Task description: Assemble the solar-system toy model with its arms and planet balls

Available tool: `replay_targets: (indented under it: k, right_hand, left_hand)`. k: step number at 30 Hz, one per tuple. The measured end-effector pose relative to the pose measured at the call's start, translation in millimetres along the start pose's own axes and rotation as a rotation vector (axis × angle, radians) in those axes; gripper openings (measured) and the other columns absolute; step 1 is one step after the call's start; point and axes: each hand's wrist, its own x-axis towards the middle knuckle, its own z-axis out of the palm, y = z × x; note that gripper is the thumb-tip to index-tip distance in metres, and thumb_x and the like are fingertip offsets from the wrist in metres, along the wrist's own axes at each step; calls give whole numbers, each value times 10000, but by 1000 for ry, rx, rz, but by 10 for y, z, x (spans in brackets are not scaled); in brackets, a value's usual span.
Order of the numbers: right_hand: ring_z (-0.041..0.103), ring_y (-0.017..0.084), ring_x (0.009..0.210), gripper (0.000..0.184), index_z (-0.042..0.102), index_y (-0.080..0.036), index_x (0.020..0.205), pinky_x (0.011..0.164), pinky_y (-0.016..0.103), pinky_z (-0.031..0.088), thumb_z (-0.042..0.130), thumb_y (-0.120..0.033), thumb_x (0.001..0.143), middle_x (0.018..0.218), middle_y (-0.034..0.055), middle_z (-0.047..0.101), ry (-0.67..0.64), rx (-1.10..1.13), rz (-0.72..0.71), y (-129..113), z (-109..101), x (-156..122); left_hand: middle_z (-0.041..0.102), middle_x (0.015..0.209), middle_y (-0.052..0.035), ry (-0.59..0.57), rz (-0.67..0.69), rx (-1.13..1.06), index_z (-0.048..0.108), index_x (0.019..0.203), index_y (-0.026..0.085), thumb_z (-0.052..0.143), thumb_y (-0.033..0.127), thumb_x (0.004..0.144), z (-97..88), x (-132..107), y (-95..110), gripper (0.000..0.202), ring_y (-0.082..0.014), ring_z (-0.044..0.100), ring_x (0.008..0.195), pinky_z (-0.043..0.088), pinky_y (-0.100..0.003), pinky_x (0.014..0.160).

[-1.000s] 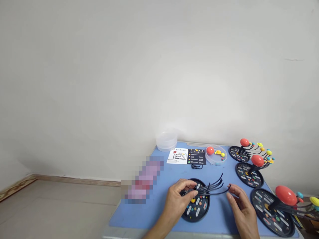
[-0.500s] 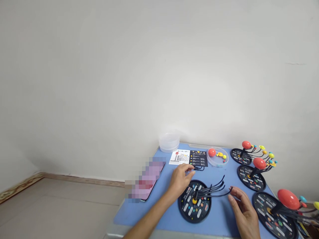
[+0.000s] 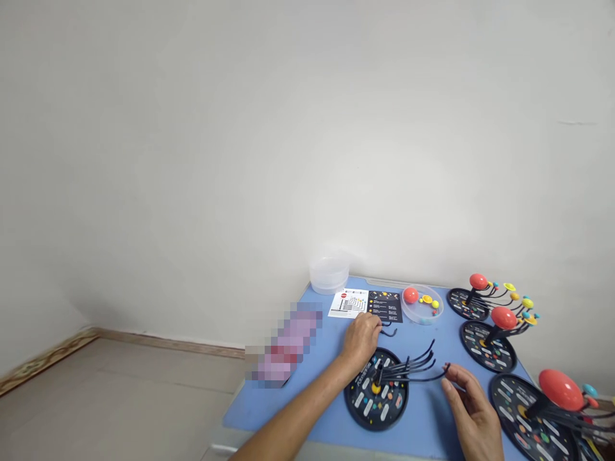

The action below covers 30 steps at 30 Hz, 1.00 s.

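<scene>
A round black base [image 3: 377, 404] with printed planets stands before me. Several thin black curved arms [image 3: 408, 370] fan to the right from its short post. My right hand [image 3: 473, 410] pinches the upturned tip of the lowest arm between thumb and forefinger. Behind the base, my left hand [image 3: 362, 340] has its fingers closed down at the loose black curved rods [image 3: 390, 331] on the blue table; its fingertips are partly hidden.
Finished-looking solar system models with red balls [image 3: 504, 318] line the right side. A clear dish [image 3: 423, 318] holds a red ball and small coloured balls. Behind are a printed sheet [image 3: 348, 304] and a clear tub [image 3: 329, 275]. A blurred pink object [image 3: 288, 342] lies at left on the table [image 3: 283, 416].
My left hand has moved right, and its fingers have curled from apart to closed over the loose rods. My right hand stays at the arm's tip. The view has shifted slightly.
</scene>
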Motion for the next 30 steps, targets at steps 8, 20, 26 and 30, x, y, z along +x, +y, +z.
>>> replay_targets:
  k: [8,20,26,30]
  right_hand:
    - [635,283,1045,392,740,-166,959,833,339,570,724,-465,707,1094,117,698,22,14,-19,-65,17,-5]
    - [632,283,1051,424,732,-158,971,834,338,566,724,-485,700,1094,114,703,27,28,13,-48,26,-3]
    - [639,283,1038,452,729,-154,986,843,344,565,732,-493,687,1091,113,707,32,32,36,-38,22,-5]
    - [640,281,1043,450,728,-154,990,848,339,564,731,-490,691,1098,111,707,16,31,35,-44,11,2]
  left_hand:
    - [672,779,-26,10,-59,-154,716,775,165,626,24,716,-4,-10,-65,177,-171,624,723,474,-267,680]
    - [759,807,-40,-47,-69,-569,744,803,180,627,215,718,-598,-340,254,149,-209,692,774,533,-286,704]
    - [727,726,-24,-70,-79,-616,747,704,196,636,197,679,-770,-674,461,114,-189,644,697,508,-263,655]
    - [706,714,-19,-56,-60,-602,746,682,204,629,186,671,-679,-668,452,119,-179,625,662,507,-261,641]
